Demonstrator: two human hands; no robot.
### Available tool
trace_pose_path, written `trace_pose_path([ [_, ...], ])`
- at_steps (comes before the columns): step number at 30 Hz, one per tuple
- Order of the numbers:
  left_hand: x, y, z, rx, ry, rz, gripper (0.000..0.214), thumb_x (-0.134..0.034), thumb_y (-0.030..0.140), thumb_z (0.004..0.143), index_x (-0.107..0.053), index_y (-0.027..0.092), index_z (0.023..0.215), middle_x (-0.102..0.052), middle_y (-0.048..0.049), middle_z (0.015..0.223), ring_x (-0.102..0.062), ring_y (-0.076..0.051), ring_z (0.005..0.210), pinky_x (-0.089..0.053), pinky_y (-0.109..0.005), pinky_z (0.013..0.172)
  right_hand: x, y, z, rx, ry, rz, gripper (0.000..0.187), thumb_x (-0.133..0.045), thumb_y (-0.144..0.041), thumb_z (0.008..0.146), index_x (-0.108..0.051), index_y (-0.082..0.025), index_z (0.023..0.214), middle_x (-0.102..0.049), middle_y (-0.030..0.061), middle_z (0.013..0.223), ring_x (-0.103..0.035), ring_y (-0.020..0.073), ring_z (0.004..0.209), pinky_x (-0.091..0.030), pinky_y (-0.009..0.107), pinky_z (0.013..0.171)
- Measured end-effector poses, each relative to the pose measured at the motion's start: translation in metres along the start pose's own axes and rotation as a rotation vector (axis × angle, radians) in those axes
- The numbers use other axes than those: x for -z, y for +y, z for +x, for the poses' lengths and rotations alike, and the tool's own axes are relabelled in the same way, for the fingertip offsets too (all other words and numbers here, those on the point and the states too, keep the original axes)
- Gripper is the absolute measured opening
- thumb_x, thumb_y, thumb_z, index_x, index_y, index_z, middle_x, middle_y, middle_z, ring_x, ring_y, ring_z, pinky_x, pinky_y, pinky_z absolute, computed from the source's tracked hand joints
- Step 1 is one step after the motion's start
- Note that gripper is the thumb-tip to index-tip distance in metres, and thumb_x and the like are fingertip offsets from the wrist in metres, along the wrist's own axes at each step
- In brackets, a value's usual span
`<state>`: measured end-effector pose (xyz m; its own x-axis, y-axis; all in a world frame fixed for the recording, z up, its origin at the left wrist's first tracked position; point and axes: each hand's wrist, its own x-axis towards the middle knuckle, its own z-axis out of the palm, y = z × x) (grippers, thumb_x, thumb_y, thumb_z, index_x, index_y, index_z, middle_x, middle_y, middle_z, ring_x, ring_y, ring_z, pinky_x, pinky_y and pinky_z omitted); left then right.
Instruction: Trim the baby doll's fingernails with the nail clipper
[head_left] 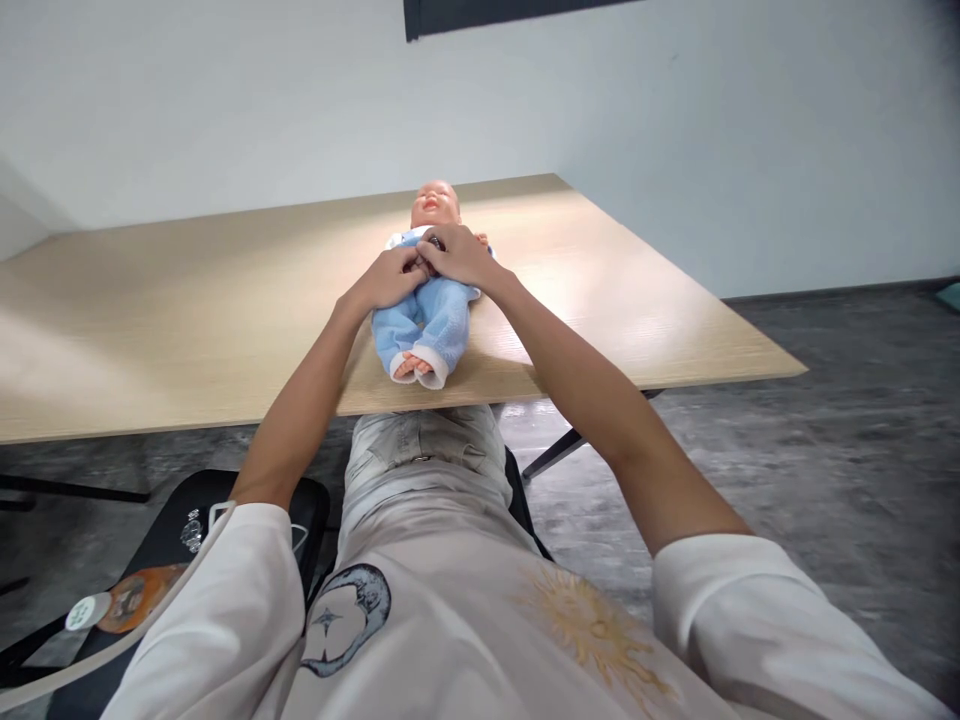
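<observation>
A baby doll (pixel 429 320) in a light blue outfit lies on its back on the wooden table (pixel 187 300), head away from me and bare feet near the front edge. My left hand (pixel 391 280) and my right hand (pixel 459 255) meet over the doll's chest. Both have their fingers curled and pinched on the front of the blue outfit. A small dark thing shows between the fingertips; I cannot make out what it is. The doll's chest is mostly hidden under my hands.
The table runs wide to the left and right of the doll. A black bag (pixel 150 560) with a bottle in its side lies on the grey floor at my lower left. Dark table legs (pixel 555 455) show beneath the right side.
</observation>
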<state>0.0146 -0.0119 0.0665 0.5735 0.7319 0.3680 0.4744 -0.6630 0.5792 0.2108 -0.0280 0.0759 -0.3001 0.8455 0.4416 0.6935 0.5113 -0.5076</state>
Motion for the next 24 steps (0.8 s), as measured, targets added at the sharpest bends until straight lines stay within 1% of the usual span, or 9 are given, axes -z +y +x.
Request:
trace_pose_path([
  [4, 0.0005, 0.0007, 0.0001, -0.003, -0.010, 0.027, 0.012, -0.066, 0.032, 0.089, -0.065, 0.021, 0.085, -0.070, -0.0027, 0.084, -0.065, -0.025, 0.092, -0.057, -0.039, 0.091, 0.0008, -0.0011, -0.0008, -0.032, -0.022, -0.027, 0.032, -0.057, -0.047, 0.111, -0.071, -0.026, 0.093, -0.082, 0.0096, 0.099, -0.072, 0.0313, 0.101, -0.057, 0.048, 0.103],
  [7, 0.0008, 0.0013, 0.0001, -0.003, -0.006, 0.040, 0.011, -0.065, 0.031, 0.088, -0.065, 0.021, 0.085, -0.071, -0.0027, 0.083, -0.065, -0.024, 0.088, -0.057, -0.039, 0.089, 0.0011, -0.0021, -0.0007, -0.024, -0.024, -0.031, 0.031, -0.057, -0.047, 0.111, -0.071, -0.026, 0.094, -0.082, 0.0087, 0.097, -0.072, 0.0310, 0.101, -0.057, 0.047, 0.102],
  [12, 0.0004, 0.0006, 0.0000, -0.004, 0.007, 0.044, 0.010, -0.066, 0.031, 0.087, -0.065, 0.022, 0.084, -0.071, -0.0027, 0.083, -0.064, -0.024, 0.086, -0.057, -0.039, 0.086, 0.0012, -0.0024, -0.0006, 0.001, -0.013, -0.008, 0.032, -0.056, -0.050, 0.110, -0.073, -0.026, 0.095, -0.081, 0.0082, 0.091, -0.072, 0.0318, 0.100, -0.059, 0.048, 0.100],
  [19, 0.0010, 0.0020, -0.0006, -0.018, 0.003, 0.038, 0.010, -0.066, 0.031, 0.087, -0.065, 0.022, 0.084, -0.071, -0.0026, 0.082, -0.064, -0.024, 0.086, -0.057, -0.039, 0.087, 0.0026, -0.0057, -0.0019, -0.004, -0.016, 0.007, 0.032, -0.052, -0.046, 0.109, -0.073, -0.026, 0.095, -0.081, 0.0087, 0.091, -0.072, 0.0318, 0.099, -0.059, 0.049, 0.101],
  [24, 0.0013, 0.0036, -0.0009, -0.004, 0.002, 0.049, 0.008, -0.065, 0.028, 0.087, -0.065, 0.021, 0.083, -0.072, -0.0030, 0.084, -0.065, -0.024, 0.085, -0.058, -0.041, 0.089, 0.0042, -0.0094, -0.0030, -0.033, -0.030, 0.010, 0.032, -0.052, -0.040, 0.109, -0.070, -0.025, 0.088, -0.082, 0.0100, 0.094, -0.072, 0.0304, 0.100, -0.057, 0.048, 0.103],
])
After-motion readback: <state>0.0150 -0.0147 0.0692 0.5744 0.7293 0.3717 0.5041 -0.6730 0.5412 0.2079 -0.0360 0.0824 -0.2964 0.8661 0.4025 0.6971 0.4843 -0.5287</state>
